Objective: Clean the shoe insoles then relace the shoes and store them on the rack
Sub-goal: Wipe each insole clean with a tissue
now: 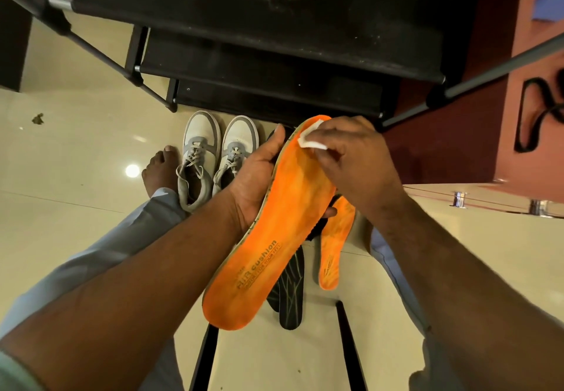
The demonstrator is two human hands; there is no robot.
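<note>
Orange insole (274,225) gripped underneath by left hand (256,174), right hand (351,158) pinching white wipe (311,138) against its toe.

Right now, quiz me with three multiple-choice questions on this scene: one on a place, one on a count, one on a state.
1. Where is the white pad? A on the floor; B at the toe end of the held insole; C on the rack.
2. How many orange insoles show? A one; B two; C four.
3. The grey shoes are: A on the floor, laced; B on the rack; C in hand.

B: the right hand presses the pad there.
B: the left hand holds one, a second insole lies below.
A: both stand before the rack.
</note>
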